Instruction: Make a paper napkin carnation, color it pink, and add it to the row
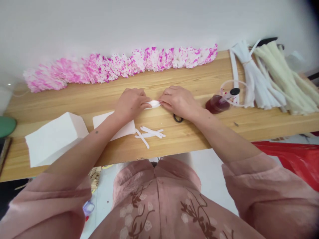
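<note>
Between my two hands a small folded white paper (156, 104) lies low over the wooden table. My left hand (133, 102) pinches its left end between thumb and fingers. At the other end my right hand (178, 101) grips it the same way. A black loop (177, 118), perhaps a scissors handle, shows partly beneath my right hand. Under my left forearm lies a flat stack of white paper sheets (126, 128), partly covered. Several short white fuzzy stems (151, 133) lie crossed near the table's front edge.
A larger white paper stack (54, 139) sits at left. Pink-and-white ruffled paper flowers (124, 64) line the wall. At right stand a pump bottle of dark red liquid (216, 104) and bundles of white stems (259, 79) and cream stems (286, 73). Red plastic (289, 159) hangs below the table edge.
</note>
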Tool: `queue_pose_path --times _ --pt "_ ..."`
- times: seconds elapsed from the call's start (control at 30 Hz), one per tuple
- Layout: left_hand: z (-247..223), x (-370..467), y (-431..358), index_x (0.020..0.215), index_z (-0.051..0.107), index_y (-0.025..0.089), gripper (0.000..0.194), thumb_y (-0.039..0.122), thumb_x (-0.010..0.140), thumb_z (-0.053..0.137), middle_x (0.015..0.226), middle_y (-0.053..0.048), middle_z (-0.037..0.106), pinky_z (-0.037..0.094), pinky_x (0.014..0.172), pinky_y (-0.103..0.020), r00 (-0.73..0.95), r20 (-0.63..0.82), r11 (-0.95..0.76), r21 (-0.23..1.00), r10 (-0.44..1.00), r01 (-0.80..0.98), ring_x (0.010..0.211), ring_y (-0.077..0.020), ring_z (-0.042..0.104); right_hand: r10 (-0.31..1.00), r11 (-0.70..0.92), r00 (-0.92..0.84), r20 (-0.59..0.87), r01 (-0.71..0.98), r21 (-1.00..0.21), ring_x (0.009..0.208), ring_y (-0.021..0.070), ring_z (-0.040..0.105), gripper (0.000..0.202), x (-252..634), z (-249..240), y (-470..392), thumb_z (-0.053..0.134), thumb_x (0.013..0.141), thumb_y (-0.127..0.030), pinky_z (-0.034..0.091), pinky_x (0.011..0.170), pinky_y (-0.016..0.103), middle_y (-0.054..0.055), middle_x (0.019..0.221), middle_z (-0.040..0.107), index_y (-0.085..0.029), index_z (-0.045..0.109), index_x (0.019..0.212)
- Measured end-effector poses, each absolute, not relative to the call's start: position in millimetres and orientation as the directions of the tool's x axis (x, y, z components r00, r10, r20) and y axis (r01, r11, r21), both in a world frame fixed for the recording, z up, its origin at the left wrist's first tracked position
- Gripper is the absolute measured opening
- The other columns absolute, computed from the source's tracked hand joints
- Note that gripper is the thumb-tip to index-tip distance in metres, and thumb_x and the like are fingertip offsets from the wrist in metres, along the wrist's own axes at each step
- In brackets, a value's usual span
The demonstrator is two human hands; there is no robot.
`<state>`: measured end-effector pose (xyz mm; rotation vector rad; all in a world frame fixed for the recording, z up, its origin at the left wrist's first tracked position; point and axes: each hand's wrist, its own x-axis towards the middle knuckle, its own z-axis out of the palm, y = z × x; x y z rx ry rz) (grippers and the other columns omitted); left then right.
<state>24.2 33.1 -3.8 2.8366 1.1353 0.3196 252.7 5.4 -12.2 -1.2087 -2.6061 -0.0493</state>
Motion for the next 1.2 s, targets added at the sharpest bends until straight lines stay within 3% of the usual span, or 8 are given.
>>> queue_pose_path --times 0.27,0.53,0.8,1.07,1.2 --pt "-6.2 25.2 23.7 0.098 0.073 0.017 0.027 0.033 0.093 0.051 0.096 -0.010 0.069 0.039 0.081 -0.040 0.686 0.188 -0.710 0.134 0.703 0.691 0.091 -0.0260 0.059 0.776 0.623 -0.587 0.231 0.770 -0.138 0.089 0.0250 0.056 0.031 251.8 -10.6 4.5 0.043 0.099 -0.030 0.039 0.076 0.037 0.011 0.094 0.067 -0.018 0.071 0.097" --pt "-2.4 26.4 23.8 0.087 0.071 0.017 0.023 0.025 0.091 0.050 0.088 -0.008 0.069 0.039 0.084 -0.041 0.704 0.190 -0.726 0.085 0.685 0.683 0.086 -0.0240 0.060 0.812 0.577 -0.482 0.330 0.747 -0.329 0.100 0.0261 0.060 0.033 270.6 -4.2 3.1 0.046 0.098 -0.040 0.045 0.087 0.040 0.010 0.107 0.070 -0.024 0.067 0.116" --pt "-8.1 27.6 26.9 0.091 0.072 0.018 0.022 0.025 0.089 0.051 0.088 -0.009 0.068 0.039 0.084 -0.042 0.701 0.221 -0.730 0.100 0.678 0.676 0.087 -0.0253 0.060 0.760 0.646 -0.538 0.363 0.681 -0.344 0.111 0.0296 0.057 0.035 261.8 -5.3 -1.1 0.057 0.092 -0.040 0.043 0.096 0.049 0.010 0.122 0.067 -0.024 0.066 0.122" --pt "-7.6 24.1 26.4 0.089 0.072 0.018 0.023 0.029 0.092 0.052 0.093 -0.010 0.069 0.039 0.083 -0.042 0.692 0.193 -0.718 0.151 0.696 0.679 0.089 -0.0266 0.060 0.778 0.621 -0.516 0.358 0.716 -0.318 0.095 0.0247 0.057 0.024 263.3 -6.3 -2.7 0.049 0.096 -0.031 0.043 0.085 0.041 0.008 0.098 0.070 -0.021 0.071 0.097" --pt "-8.3 23.5 26.2 0.091 0.073 0.019 0.023 0.030 0.093 0.053 0.093 -0.009 0.070 0.040 0.082 -0.041 0.702 0.223 -0.734 0.131 0.677 0.666 0.088 -0.0257 0.060 0.780 0.622 -0.543 0.310 0.727 -0.292 0.092 0.0239 0.057 0.021 263.1 -8.2 -2.0 0.052 0.095 -0.027 0.041 0.082 0.039 0.009 0.096 0.071 -0.020 0.072 0.095"
